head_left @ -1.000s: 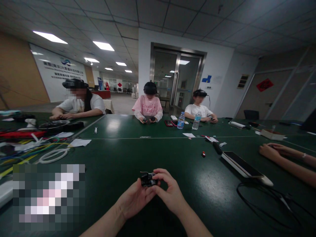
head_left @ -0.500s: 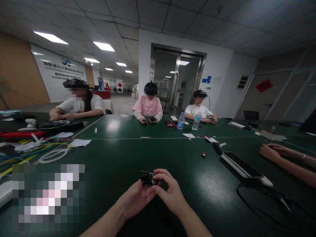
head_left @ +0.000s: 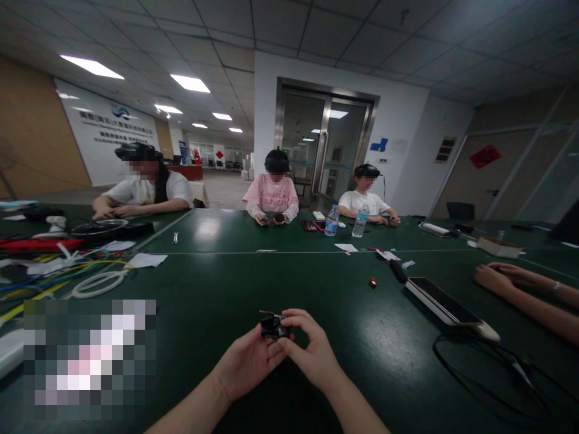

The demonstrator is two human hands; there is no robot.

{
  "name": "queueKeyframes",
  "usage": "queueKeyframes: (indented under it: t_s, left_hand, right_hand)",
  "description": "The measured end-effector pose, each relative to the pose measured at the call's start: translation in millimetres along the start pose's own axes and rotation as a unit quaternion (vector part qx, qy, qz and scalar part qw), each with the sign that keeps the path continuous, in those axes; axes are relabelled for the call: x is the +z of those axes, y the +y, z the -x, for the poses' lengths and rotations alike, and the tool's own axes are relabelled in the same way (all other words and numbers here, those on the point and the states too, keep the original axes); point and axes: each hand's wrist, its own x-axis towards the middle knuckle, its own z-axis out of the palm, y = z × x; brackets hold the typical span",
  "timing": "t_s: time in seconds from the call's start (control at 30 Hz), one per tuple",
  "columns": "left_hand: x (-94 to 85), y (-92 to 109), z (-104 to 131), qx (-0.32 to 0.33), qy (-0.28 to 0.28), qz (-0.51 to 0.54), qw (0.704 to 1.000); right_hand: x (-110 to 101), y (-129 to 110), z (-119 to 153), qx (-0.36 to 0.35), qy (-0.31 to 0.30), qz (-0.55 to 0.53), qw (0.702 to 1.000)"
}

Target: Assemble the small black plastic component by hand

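Both of my hands meet over the near middle of the dark green table (head_left: 203, 337). Between them is a small black plastic device (head_left: 274, 326) with a thin strip or wire sticking out at its upper left; its exact kind is too small to tell. My left hand (head_left: 248, 361) cradles it from below and the left, thumb along its side. On the right, my right hand (head_left: 310, 346) pinches its right end between thumb and fingers. Parts of the device are hidden behind the fingers.
Tangled cables (head_left: 97, 283) lie at the left. To the right are a phone-like device (head_left: 446, 301), a black cord (head_left: 456, 386) and a small red item (head_left: 373, 282). Water bottles (head_left: 332, 222) stand farther back. Several people sit around; a co-worker's hands (head_left: 493, 280) rest at the right.
The black device has shifted very slightly and turned a little in my fingers. Both hands keep nearly the same hold.
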Motion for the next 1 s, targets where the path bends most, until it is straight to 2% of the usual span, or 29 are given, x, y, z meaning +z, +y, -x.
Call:
queueKeyframes:
  t_s: [0.23,0.43,0.6,0.77,1.0]
  left_hand:
    - [-0.4,1,1,-0.006,-0.002,0.009,1.000]
    - [-3.4,1,-1,0.001,0.008,0.010,1.000]
    - [-5.9,3,0,0.004,0.022,0.025,0.999]
    - [-5.0,5,0,-0.003,0.031,0.031,0.999]
    - [-2.7,4,1,0.007,0.025,0.044,0.999]
  right_hand:
    - [0,1,0,0.004,-0.008,0.011,1.000]
    - [1,-1,0,-0.021,0.000,0.005,1.000]
    - [-4,1,-3,-0.001,0.049,-0.005,0.999]
    - [-9,13,-4,0.045,0.087,-0.013,0.995]
    - [-14,21,-6,0.062,0.136,-0.094,0.984]
